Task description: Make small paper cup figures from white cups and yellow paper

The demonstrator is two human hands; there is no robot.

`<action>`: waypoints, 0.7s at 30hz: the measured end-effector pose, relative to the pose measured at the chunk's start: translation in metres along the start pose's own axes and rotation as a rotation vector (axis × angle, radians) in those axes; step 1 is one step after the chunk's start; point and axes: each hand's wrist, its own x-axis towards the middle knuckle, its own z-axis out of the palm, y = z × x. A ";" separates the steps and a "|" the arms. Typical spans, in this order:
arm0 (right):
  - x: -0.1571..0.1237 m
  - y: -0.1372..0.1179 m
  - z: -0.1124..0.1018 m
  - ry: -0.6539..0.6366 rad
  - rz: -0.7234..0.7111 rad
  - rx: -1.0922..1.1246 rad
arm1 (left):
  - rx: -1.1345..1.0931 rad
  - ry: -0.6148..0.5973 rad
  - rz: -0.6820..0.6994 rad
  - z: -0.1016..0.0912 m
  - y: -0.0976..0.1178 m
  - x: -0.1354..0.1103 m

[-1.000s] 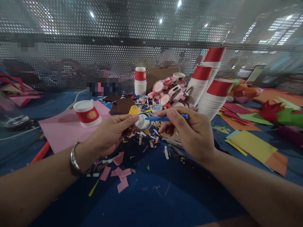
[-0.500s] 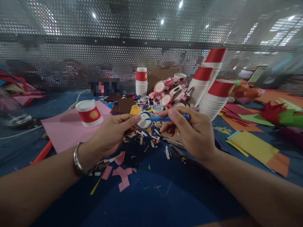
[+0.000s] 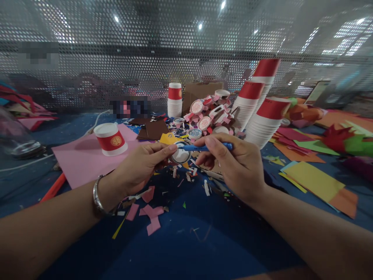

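Perforated metal panel (image 3: 134,66) fills the far bkgd, w/ a few lights showing thru. Blue table (image 3: 186,249) runs from the near edge back to it, v. cluttered. On table, L side: big pink sheet (image 3: 75,159), lying flat. R side, far of R hand: 3 tall cup stacks (image 3: 262,126), red on white, close tog. & leaning. Brown cardboard (image 3: 195,87) stands far, abt. centre, w/ a shorter cup stack (image 3: 175,99) just L of it. In front of cardboard: heap of cut cup pieces (image 3: 208,112), red, pink & white. Yellow sheet (image 3: 317,179) far R, overlapping an orange one.

L hand (image 3: 145,163): thumb & fingers pinched narrow on L edge of a white disc w/ dark rim. R hand (image 3: 237,163): fingers closed round a blue pen, writing grip, tip pointing L.

Single red/white cup (image 3: 110,140) sits on pink sheet, L of L hand. Dark brown paper (image 3: 155,130) far of L hand. Silver bracelet (image 3: 97,196) on L wrist.

Blue pen (image 3: 204,147) lies approx. level across the gap btwn hands, tip over the disc's upper part; can't tell if touching. White disc (image 3: 181,156) is btwn hands, face toward viewer, above loose paper scraps (image 3: 151,217).
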 end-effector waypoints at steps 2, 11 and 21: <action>-0.001 0.000 0.000 -0.008 -0.002 -0.010 | -0.004 0.006 -0.002 0.001 0.000 0.000; -0.003 0.000 -0.001 -0.063 0.007 0.008 | -0.001 0.034 0.030 0.001 0.000 -0.002; -0.002 0.001 -0.002 -0.079 0.018 -0.004 | 0.024 0.075 0.065 -0.001 -0.001 0.000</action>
